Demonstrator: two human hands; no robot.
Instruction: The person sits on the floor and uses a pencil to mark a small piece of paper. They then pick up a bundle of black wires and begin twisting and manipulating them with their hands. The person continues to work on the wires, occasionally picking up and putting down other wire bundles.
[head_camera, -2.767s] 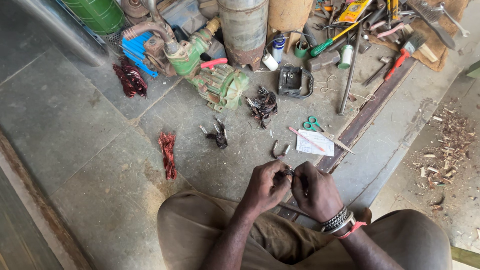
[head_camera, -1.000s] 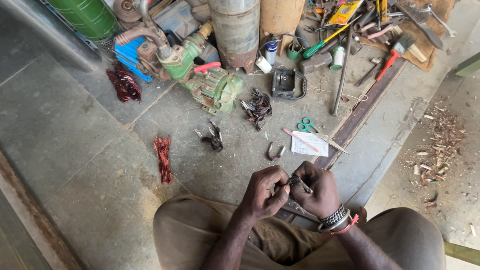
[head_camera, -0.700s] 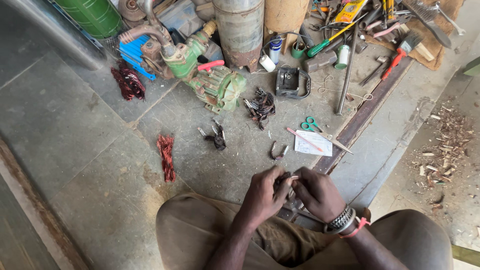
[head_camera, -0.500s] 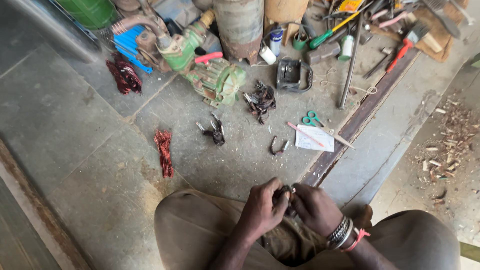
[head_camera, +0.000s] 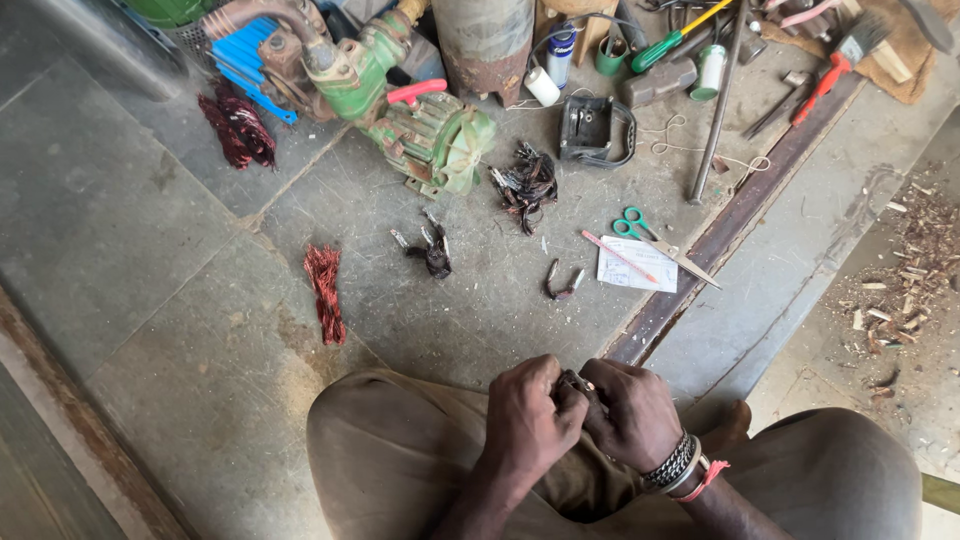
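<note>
Seated person viewed from above, hands at 6 o'clock over the lap. The grey stone floor (head_camera: 120, 200), rough and dusty, lies bare from 7 to 10 o'clock, bounded at lower left by a rusty strip; a dark metal bar (head_camera: 720, 235) runs diagonally from 5 toward 1 o'clock and bounds the work area on the right. A green cast pump motor (head_camera: 425, 130), rounded and ribbed, sits at 12 o'clock, with tools crowded from 12 to 2 o'clock. A bundle of red wire (head_camera: 325, 293) lies at 9 o'clock, its long axis roughly toward 12. A white paper slip (head_camera: 635, 270), green-handled scissors (head_camera: 640, 230) and a pink pencil (head_camera: 615, 257) lie at 2 o'clock. The left hand (head_camera: 530, 415) and right hand (head_camera: 635, 415) meet knuckle to knuckle, fingers of both curled tight around a small dark metal piece (head_camera: 578, 385), mostly hidden; its axis cannot be told. The right wrist carries a beaded bracelet (head_camera: 672, 466).
</note>
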